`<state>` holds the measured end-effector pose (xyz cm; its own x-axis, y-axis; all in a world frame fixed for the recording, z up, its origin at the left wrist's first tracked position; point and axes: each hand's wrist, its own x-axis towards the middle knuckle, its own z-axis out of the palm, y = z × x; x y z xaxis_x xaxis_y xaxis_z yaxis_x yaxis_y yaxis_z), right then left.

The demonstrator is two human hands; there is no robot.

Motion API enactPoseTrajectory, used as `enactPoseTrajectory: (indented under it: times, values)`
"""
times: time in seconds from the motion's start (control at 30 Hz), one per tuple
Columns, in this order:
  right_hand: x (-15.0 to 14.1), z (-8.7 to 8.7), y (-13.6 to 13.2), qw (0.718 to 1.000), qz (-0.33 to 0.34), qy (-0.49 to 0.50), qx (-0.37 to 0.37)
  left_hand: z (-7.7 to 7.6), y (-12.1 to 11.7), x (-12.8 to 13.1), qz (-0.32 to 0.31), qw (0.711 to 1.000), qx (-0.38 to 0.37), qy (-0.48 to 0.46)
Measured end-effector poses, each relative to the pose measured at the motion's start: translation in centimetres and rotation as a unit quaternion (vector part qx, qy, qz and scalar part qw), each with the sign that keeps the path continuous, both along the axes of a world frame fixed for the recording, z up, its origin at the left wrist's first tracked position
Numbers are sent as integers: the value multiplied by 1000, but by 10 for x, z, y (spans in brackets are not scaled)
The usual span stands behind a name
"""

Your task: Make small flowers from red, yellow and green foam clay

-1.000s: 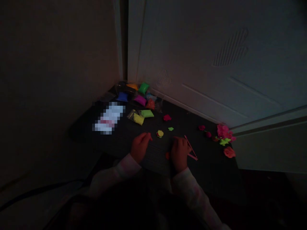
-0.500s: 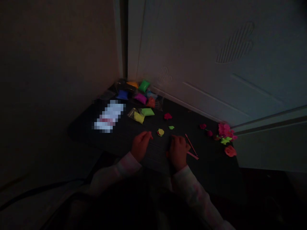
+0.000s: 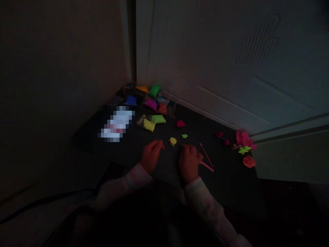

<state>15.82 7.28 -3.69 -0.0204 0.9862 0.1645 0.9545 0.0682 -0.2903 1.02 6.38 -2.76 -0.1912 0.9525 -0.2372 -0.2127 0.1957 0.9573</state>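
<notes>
The dark tabletop (image 3: 123,151), and it's busy: colourful packets (image 3: 150,104) bunched at the far corner, a bright, pixelated rectangle (image 3: 117,123) out left, a yellow piece (image 3: 173,141) mid-table, little green piece (image 3: 184,136) and red piece (image 3: 180,123) beyond, pink stick (image 3: 206,155) and pink strip (image 3: 207,166) to the right, and there, far right, pink flowers (image 3: 242,138)!

free: tabletop (image 3: 166,165) between left hand (image 3: 151,157) and right hand (image 3: 189,162) | obstacle just ahead: yellow piece (image 3: 173,141)
</notes>
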Motion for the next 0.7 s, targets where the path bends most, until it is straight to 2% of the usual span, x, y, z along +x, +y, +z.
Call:
enactPoseTrajectory:
  times: [0.23, 0.5, 0.7]
  values:
    - [14, 1, 9, 999, 6, 31, 4, 3, 0, 0, 13, 1000, 7, 1]
    - [-5, -1, 2, 1000, 12, 13, 12, 3, 0, 0, 7, 1000, 3, 14]
    - [12, 2, 8, 999, 14, 44, 22, 4, 0, 0, 9, 1000, 9, 15]
